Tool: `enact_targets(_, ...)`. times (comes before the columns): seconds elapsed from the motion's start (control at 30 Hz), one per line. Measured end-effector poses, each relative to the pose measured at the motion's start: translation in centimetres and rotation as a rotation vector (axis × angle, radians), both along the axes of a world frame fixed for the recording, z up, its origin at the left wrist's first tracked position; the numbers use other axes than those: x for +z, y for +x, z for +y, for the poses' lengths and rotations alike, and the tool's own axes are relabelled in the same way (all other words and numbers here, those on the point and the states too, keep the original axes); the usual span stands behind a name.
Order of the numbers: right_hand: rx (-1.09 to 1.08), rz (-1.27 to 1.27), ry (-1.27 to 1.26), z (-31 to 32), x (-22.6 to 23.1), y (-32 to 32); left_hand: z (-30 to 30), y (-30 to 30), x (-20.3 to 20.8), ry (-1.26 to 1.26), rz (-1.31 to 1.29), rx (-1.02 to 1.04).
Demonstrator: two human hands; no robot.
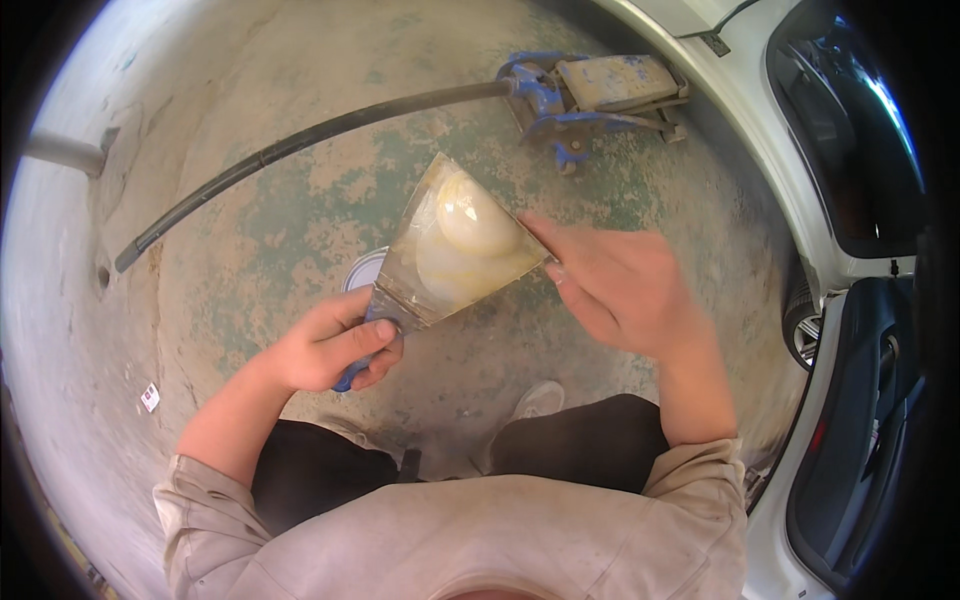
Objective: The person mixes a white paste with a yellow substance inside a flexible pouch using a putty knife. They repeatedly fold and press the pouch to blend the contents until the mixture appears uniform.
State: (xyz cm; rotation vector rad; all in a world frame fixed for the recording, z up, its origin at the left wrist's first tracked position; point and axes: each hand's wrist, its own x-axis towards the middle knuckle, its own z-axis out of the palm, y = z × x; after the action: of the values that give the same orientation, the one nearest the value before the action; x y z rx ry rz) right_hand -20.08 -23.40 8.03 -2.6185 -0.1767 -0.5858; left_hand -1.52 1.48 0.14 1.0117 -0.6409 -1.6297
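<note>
A wide putty knife with a blue handle is in my left hand, its fingers closed around the handle and the thumb on top. On its broad flat blade lies a mound of cream-coloured putty, with a thinner yellowish smear around it. My right hand is closed at the blade's right edge, pinching a thin, dark, flat blade seen nearly edge-on. Most of that thin blade is hidden by the fingers. Partly behind the putty knife, a round can or lid with a pale rim shows below.
A blue floor jack stands at the far right, its long black handle reaching leftward across the worn concrete floor. On the right is a white car with an open door and a wheel. A pipe juts from the left wall.
</note>
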Motion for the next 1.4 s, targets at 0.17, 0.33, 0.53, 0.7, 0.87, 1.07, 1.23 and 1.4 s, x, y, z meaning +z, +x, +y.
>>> enact_targets(0.17, -0.181, 0.235, -0.050, -0.6, -1.1, -0.6, -0.1, 0.2, 0.1, 0.027, 0.095, -0.012)
enact_targets(0.33, -0.435, -0.089, 0.266, 0.6, 0.0, -0.3, -0.3, 0.1, -0.3, 0.008, 0.066, -0.058)
enact_targets(0.53, -0.171, 0.313, 0.502, -0.1, -1.9, -0.6, -0.3, 1.0, 0.8, -0.077, 0.160, 0.046)
enact_targets(0.7, -0.337, 0.395, 1.778, 1.9, -2.6, 1.3, -0.6, 1.1, 0.6, -0.014, 0.183, -0.006)
enact_targets(0.87, -0.390, 0.328, 1.920, 1.5, -2.3, 1.1, -0.8, 1.1, 0.7, 0.014, 0.187, -0.038)
enact_targets(1.07, -0.187, 0.227, 1.902, -2.4, -3.1, -0.5, -0.8, 1.6, 0.3, 0.021, 0.186, -0.081)
enact_targets(1.23, -0.484, -0.162, 1.556, -1.8, -2.3, 0.1, -0.4, 1.8, 0.3, 0.054, 0.150, -0.109)
enact_targets(1.4, -0.468, -0.205, 0.698, 1.4, -1.5, -1.2, -1.0, 1.1, 0.1, 0.082, 0.088, -0.145)
